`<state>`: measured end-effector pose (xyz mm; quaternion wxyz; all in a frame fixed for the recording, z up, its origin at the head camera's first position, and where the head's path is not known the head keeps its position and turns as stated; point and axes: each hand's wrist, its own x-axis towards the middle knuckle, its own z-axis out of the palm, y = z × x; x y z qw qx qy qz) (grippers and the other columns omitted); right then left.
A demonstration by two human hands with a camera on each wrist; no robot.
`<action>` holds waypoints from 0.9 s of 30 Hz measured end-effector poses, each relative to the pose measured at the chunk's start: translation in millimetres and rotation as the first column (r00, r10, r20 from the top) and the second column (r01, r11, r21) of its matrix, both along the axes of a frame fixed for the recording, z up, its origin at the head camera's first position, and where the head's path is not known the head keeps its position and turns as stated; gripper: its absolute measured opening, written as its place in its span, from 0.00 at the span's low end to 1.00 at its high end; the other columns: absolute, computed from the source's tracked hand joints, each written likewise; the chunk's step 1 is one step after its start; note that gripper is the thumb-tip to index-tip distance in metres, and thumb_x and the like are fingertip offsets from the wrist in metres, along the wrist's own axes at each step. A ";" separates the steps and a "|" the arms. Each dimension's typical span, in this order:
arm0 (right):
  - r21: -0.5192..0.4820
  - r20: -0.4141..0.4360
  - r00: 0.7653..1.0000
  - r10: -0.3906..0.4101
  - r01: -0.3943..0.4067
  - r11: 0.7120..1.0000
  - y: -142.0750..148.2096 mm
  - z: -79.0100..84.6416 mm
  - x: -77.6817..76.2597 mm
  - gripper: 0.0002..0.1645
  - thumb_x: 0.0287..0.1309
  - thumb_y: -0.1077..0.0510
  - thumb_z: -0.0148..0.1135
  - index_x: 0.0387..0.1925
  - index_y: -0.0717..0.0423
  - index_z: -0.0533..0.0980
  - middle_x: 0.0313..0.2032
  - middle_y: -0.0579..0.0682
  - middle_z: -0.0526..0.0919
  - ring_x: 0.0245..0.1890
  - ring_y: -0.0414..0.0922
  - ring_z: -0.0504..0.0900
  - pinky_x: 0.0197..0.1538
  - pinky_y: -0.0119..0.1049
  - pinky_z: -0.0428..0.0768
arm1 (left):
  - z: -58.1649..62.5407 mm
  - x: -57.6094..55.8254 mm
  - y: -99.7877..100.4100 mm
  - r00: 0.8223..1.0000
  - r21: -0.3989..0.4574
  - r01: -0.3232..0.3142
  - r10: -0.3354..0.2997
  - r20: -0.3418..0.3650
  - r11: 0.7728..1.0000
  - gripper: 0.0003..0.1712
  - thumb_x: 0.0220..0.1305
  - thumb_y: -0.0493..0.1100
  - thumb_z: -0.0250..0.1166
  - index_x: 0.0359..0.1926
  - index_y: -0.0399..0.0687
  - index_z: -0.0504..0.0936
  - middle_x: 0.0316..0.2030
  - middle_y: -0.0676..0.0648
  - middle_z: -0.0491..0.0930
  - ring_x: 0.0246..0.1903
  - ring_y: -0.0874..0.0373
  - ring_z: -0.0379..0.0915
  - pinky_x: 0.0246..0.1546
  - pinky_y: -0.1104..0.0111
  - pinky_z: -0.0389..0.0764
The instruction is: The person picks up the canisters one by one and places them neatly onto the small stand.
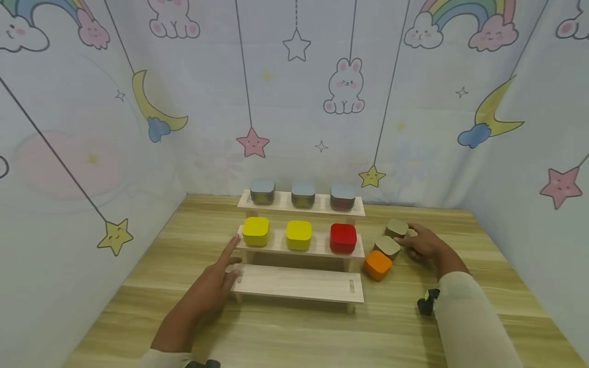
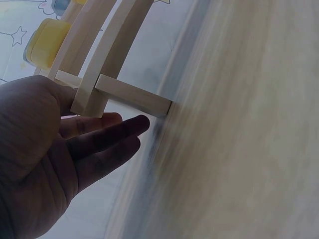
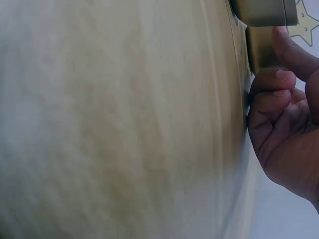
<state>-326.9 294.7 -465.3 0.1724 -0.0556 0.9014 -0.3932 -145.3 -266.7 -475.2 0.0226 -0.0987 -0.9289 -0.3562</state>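
Pale wooden 3-board stepped rack (image 1: 296,283) stands mid-table on my head feed, boards rising toward the back. Going left to right. Person's left hand (image 1: 209,286) is at the rack's left end: wide, fingers extended, holding nothing. Index finger touches the end of the middle board; the rest are by the lowest board's end. My left wrist feed has 3 straight fingers beside a leg of the rack; pressure I can't tell. Pale sleeve behind it.

Top board: 3 silver-grey rounded-square boxes (image 1: 303,194), spaced apart in a row. Middle board: 1 glossy yellow rounded-square box (image 1: 256,231) at left, a second yellow box (image 1: 298,235) at centre, 1 glossy red rounded-square box (image 1: 342,238) at right, gaps between. Lowest board shows a slot near each end.

Right of the rack, on the light wood-grain table (image 1: 294,337), I get 3 more in a slanting line: glossy orange rounded-square box (image 1: 378,266) nearest, then nearer khaki box (image 1: 387,247) just beside it, then farther khaki box (image 1: 397,228) behind. Right hand (image 1: 425,245) comes in from the right, narrow: thumb and index finger pinch the farther khaki box at its near and right sides. On my right wrist feed 2 other fingers are curled in. Box stays low, at table level.
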 end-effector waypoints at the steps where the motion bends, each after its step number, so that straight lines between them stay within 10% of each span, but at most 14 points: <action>1: -0.001 -0.003 1.000 -0.002 0.002 1.000 -1.0 -0.1 0.5 0.60 0.82 0.42 0.60 0.87 0.66 0.35 0.13 0.40 0.70 0.15 0.38 0.66 0.25 0.33 0.71 | 0.2 -0.2 0.1 1.000 -0.003 0.000 0.000 0.000 1.000 0.51 0.87 0.41 0.55 0.89 0.74 0.31 0.74 0.31 0.76 0.63 0.31 0.84 0.68 0.35 0.80; 9: -0.040 -0.014 0.999 -0.049 0.049 0.998 -9.7 -1.2 2.2 0.43 0.83 0.46 0.60 0.82 0.63 0.55 0.14 0.39 0.68 0.16 0.37 0.68 0.25 0.33 0.75 | 1.2 -0.9 0.2 1.000 -0.019 -0.010 0.010 0.013 1.000 0.51 0.87 0.41 0.54 0.89 0.75 0.30 0.74 0.32 0.76 0.66 0.30 0.82 0.69 0.33 0.78; 27: -0.100 0.108 0.988 -0.110 0.121 0.988 -6.4 7.9 5.8 0.54 0.86 0.45 0.53 0.88 0.63 0.32 0.24 0.43 0.73 0.21 0.39 0.72 0.31 0.37 0.78 | 2.5 0.1 1.1 1.000 -0.011 0.000 0.000 0.010 1.000 0.50 0.87 0.41 0.55 0.89 0.72 0.32 0.74 0.31 0.76 0.65 0.29 0.82 0.68 0.33 0.79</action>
